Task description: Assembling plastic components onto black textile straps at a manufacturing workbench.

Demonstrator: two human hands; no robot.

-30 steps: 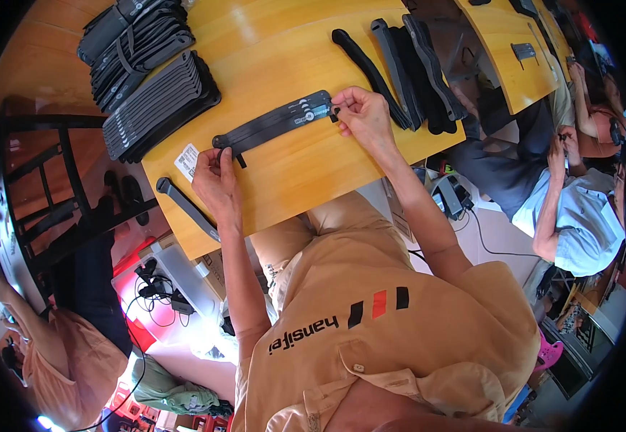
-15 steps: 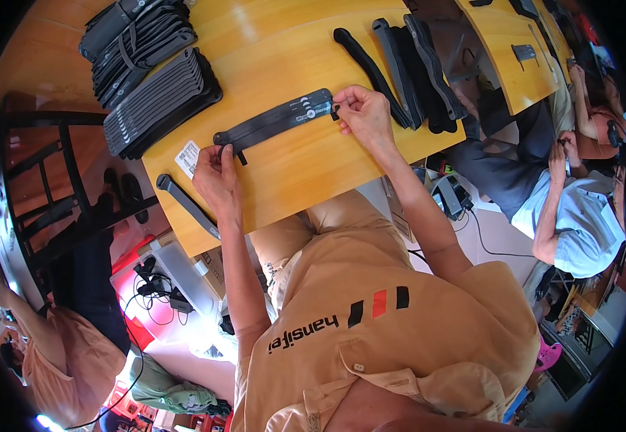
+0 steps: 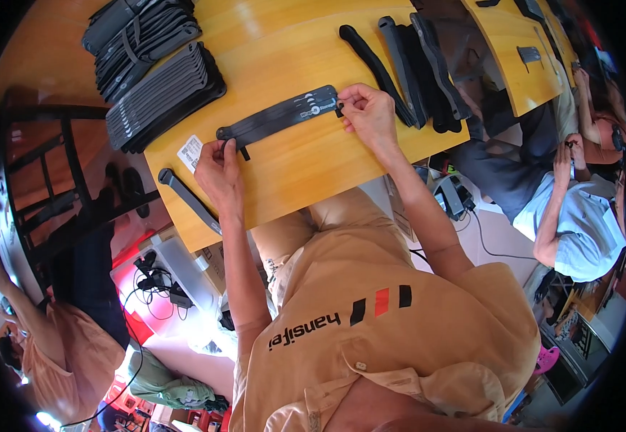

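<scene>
left grip (image 3: 221, 175): pinched | right grip (image 3: 372, 121): pinched, farther forward | forearms (image 3: 243, 255): apart

The left hand (image 3: 221, 176) and right hand (image 3: 372, 119), two in all, held one black strap (image 3: 278, 119) between them. One white label (image 3: 190, 151) and one loose strip (image 3: 189, 200) lay left of the left hand. Beyond it stood two black piles (image 3: 165, 97), too packed to count singly; beyond the right hand, four dark strips (image 3: 425, 83).

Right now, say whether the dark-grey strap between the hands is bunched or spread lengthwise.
Spread lengthwise: the dark-grey strap runs long and flat from the left hand to the right hand. Layers underneath: cannot tell.
</scene>
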